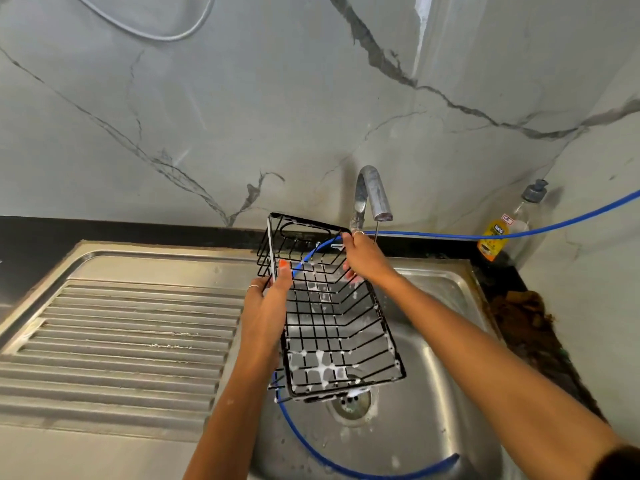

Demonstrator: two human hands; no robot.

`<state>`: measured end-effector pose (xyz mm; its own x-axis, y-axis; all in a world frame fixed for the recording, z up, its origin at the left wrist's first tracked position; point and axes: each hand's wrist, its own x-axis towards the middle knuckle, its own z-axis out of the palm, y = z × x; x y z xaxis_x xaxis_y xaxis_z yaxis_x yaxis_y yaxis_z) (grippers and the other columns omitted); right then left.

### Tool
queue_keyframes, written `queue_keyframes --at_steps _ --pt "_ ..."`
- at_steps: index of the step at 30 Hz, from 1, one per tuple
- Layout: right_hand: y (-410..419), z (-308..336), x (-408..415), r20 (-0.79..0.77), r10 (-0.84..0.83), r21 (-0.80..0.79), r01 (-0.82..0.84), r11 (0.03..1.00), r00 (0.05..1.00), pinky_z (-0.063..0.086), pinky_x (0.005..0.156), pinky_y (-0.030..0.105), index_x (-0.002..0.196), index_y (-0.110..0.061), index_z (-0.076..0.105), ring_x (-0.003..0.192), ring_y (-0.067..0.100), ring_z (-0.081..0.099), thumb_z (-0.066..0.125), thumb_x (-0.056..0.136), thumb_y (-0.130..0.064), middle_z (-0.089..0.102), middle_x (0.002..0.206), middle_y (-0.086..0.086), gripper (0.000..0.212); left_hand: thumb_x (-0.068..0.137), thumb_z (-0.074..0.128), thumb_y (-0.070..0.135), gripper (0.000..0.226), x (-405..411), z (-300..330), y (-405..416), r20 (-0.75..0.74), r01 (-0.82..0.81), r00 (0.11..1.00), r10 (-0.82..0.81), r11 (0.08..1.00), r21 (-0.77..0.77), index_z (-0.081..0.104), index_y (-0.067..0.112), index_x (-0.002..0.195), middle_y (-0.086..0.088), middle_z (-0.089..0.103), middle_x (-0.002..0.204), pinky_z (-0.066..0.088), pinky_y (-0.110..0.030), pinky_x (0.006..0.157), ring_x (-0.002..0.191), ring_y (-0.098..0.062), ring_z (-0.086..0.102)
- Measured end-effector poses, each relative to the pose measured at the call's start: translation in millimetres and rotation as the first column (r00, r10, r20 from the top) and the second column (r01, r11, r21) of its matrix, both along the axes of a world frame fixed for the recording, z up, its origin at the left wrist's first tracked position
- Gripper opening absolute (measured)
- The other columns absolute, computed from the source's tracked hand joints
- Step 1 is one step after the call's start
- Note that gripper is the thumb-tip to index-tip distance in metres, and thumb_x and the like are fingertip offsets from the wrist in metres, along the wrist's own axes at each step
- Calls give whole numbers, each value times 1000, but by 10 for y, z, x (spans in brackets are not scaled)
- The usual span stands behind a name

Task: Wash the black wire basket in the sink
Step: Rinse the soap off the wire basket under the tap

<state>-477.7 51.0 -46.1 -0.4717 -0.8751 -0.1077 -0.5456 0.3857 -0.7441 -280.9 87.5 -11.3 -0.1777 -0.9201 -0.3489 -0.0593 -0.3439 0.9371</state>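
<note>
Soft, even light fills the scene, bright without harshness. A pale vertical streak of glare marks the marble wall [420, 36] at upper right, and dull sheen lies across the steel sink [446, 403] and its ribbed drainboard [131, 327]. Shadows are faint and diffuse. Wide-angle distortion bows the bench edge and wall lines near the frame's borders. Focus is sharp centrally, softening slightly at the corners.

One basket [329, 313], one tap [372, 195], one hose [450, 235], one bottle [498, 233].

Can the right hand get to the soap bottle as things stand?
Probably not yet: right hand grips the black wire basket. The soap bottle stands unobstructed right of the tap.
</note>
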Motion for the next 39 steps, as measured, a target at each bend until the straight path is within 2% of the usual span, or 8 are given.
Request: queue_keyframes --at_steps 5,8,14,18,20,28,33,39 --pt "322 -244 113 156 36 2 -37 999 987 56 51 30 122 -14 39 59 21 62 29 103 -30 58 80 13 27 84 53 68 49 -88 -38 74 3 -85 996 85 996 1 49 24 104 -3 59 109 44 -57 100 111 -34 55" --pt "477 -357 100 206 0 1 0 1000 979 58 54 33 121 -14 40 57 20 62 28 103 -33 58 79 13 28 75 54 74 51 -129 -74 72 18 -85 996 86 996 -9 51 27 95 0 57 97 45 -55 99 96 -27 54" --pt "361 -178 32 -104 40 -73 -48 996 994 56 67 47 116 -9 48 71 28 65 25 102 -39 61 79 10 40 86 55 65 42 -132 -17 26 57 -41 997 47 993 -108 52 27 103 0 61 109 44 -49 102 108 -26 56" --pt "158 76 9 -309 15 -128 -57 990 951 45 68 34 99 -7 55 75 27 60 22 102 -41 57 79 8 47 85 60 61 43 -142 117 -21 20 -87 996 92 979 -187 49 29 112 4 56 116 43 -44 103 110 -19 52" --pt "77 135 3 -388 -7 -161 -60 985 922 48 71 40 97 -6 54 81 32 61 22 102 -43 61 83 13 49 76 63 69 55 -185 185 -22 -9 -142 990 143 968 -207 49 31 112 -1 58 122 42 -45 104 113 -21 54" --pt "315 -158 65 -280 79 -163 -128 978 957 55 61 47 124 -14 42 62 23 63 23 101 -43 61 71 8 41 78 68 60 57 -320 289 33 52 -338 931 362 905 -257 57 21 117 -9 57 128 45 -47 102 117 -28 55" --pt "608 -458 118 -82 214 -30 -217 976 973 54 71 52 124 -20 41 79 26 65 26 100 -45 57 79 2 37 79 70 54 57 -278 339 73 120 -327 917 380 890 -319 58 18 122 -9 52 132 42 -40 102 120 -25 51" --pt "551 -258 61 -287 311 19 -319 948 906 52 80 46 130 -17 43 87 23 65 18 99 -51 60 85 1 52 77 75 52 59 -211 388 65 222 -221 928 299 922 -318 56 23 124 -6 47 134 42 -48 105 113 -21 49"
